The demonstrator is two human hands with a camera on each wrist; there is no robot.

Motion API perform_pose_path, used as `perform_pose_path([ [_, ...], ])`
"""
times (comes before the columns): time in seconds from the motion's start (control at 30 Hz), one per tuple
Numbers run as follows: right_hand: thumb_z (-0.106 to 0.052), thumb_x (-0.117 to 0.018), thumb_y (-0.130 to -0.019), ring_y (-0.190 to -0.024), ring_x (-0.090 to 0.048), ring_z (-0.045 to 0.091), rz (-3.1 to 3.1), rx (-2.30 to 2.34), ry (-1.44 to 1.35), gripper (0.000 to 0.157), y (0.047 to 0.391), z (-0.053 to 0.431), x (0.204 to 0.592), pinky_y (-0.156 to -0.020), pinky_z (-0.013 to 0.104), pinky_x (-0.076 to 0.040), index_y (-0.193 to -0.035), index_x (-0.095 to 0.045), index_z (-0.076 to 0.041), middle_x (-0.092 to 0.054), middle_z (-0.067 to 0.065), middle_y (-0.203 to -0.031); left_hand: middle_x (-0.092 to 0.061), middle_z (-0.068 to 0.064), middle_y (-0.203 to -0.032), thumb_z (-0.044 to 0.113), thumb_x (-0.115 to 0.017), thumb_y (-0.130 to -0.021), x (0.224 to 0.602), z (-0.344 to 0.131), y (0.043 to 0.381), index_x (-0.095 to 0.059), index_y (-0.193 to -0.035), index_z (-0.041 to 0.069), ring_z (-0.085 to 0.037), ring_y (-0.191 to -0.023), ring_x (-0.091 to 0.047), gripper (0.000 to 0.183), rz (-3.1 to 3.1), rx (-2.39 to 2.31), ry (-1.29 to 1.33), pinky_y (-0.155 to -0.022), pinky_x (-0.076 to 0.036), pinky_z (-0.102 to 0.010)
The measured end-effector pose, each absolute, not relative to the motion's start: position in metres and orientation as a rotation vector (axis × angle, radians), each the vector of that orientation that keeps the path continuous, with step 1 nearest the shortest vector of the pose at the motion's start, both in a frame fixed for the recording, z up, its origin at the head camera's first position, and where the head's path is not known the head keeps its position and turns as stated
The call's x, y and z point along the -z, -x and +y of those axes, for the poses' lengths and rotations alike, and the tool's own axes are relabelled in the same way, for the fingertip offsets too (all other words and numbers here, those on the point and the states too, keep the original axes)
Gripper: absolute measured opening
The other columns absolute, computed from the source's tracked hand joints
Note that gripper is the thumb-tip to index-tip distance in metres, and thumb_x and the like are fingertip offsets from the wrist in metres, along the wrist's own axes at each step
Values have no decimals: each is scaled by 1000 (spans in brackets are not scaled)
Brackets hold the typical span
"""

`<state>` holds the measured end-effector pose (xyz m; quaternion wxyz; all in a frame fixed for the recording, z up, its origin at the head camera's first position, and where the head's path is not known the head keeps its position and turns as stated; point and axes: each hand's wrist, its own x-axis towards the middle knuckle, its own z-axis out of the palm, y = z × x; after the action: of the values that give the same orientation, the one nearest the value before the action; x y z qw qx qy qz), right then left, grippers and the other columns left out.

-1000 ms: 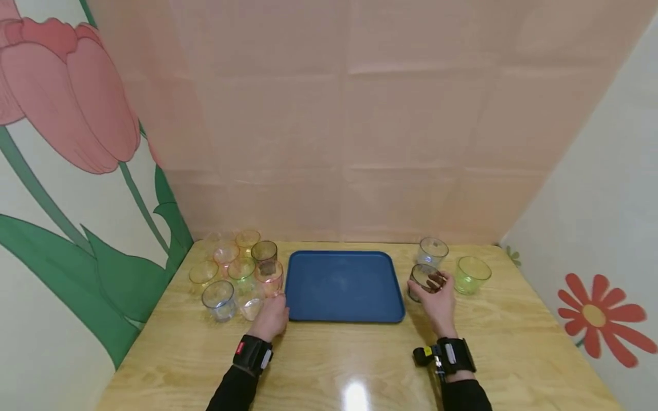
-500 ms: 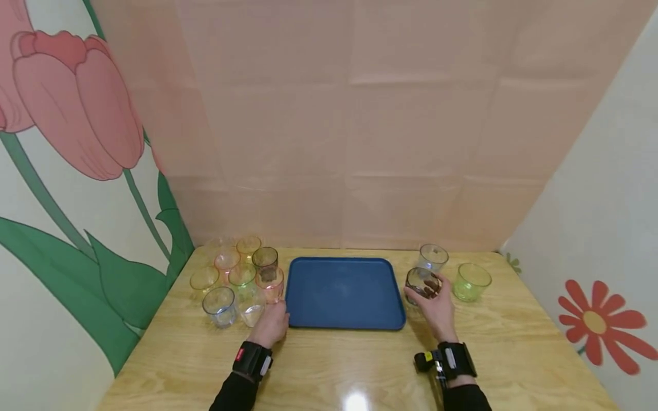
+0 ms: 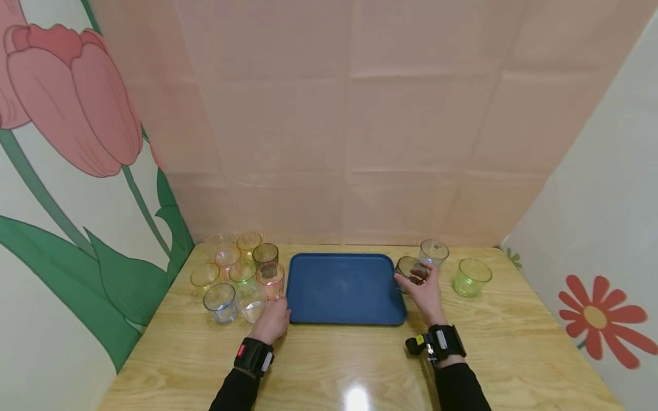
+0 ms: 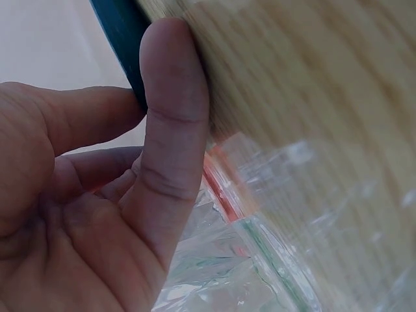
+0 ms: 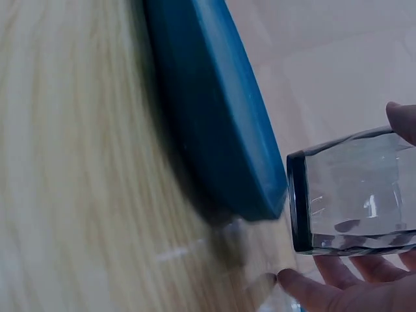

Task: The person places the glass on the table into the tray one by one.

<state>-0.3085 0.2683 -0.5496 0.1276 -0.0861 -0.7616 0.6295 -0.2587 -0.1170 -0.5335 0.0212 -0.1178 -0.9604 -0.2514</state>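
Observation:
A smoky grey glass tumbler (image 3: pixel 405 272) is in my right hand (image 3: pixel 429 295), gripped between thumb and fingers at the tray's right edge. In the right wrist view the tumbler (image 5: pixel 357 195) shows its thick dark base beside the tray's corner, raised off the table. My left hand (image 3: pixel 272 321) is at the near left corner of the blue tray (image 3: pixel 346 288). The left wrist view has its thumb and forefinger pinching the tray's rim (image 4: pixel 120 45). Nothing stands on the tray.
Close by my left hand stand several coloured tumblers, including a blue-rimmed one (image 3: pixel 221 304), a pink one (image 3: pixel 271 279) and a dark one (image 3: pixel 265 254). Right of the tray are a pale blue tumbler (image 3: pixel 434 250) and a green tumbler (image 3: pixel 472 277). A wall (image 3: pixel 339 142) closes off the back.
My right hand has lifted the grey tumbler and carried it left and slightly back, to the tray's right edge. The left hand has stayed at the tray's corner.

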Motion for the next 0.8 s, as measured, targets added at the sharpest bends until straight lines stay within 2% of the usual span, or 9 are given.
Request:
perform_pose_path([
  [0.13,-36,-83,-87,-127,-49,34,-2217,-1838,234,93,312,263,550,-85,20,-46,-153,-23,-9,-47,22,-139,-60,-8,-77,0,-64,-95,533,-117,258,-62,-88,-2,-25,-76,-64,8,-2966,774,375,-67,-54,-41],
  [0.33,-39,-82,-86,-132,-46,37,-2251,-1863,159,95,322,252,548,-104,44,-43,-156,-24,-10,-45,23,-143,-59,-8,-76,0,-63,-96,533,-117,258,-61,-87,-1,-26,-75,-64,9,-2968,767,369,-66,-53,-41],
  [0.4,-40,-83,-85,-133,-45,38,-2280,-1859,141,97,326,248,547,-107,49,-41,-157,-26,-10,-44,22,-144,-60,-9,-76,0,-63,-96,534,-118,257,-61,-87,-1,-27,-76,-65,10,-2965,757,372,-66,-53,-42],
  [0.63,-39,-85,-84,-135,-43,39,-2403,-1780,115,99,346,241,552,-108,53,-41,-158,-26,-10,-41,22,-148,-61,-10,-78,0,-64,-96,534,-119,257,-62,-87,-2,-29,-78,-66,9,-2961,766,360,-69,-54,-42],
  [0.8,-34,-85,-84,-136,-42,42,-2502,-1683,50,97,354,240,550,-107,55,-41,-157,-27,-5,-39,24,-150,-61,-10,-78,0,-65,-95,535,-120,258,-62,-88,-2,-30,-79,-66,8,-2939,768,387,-69,-55,-42],
])
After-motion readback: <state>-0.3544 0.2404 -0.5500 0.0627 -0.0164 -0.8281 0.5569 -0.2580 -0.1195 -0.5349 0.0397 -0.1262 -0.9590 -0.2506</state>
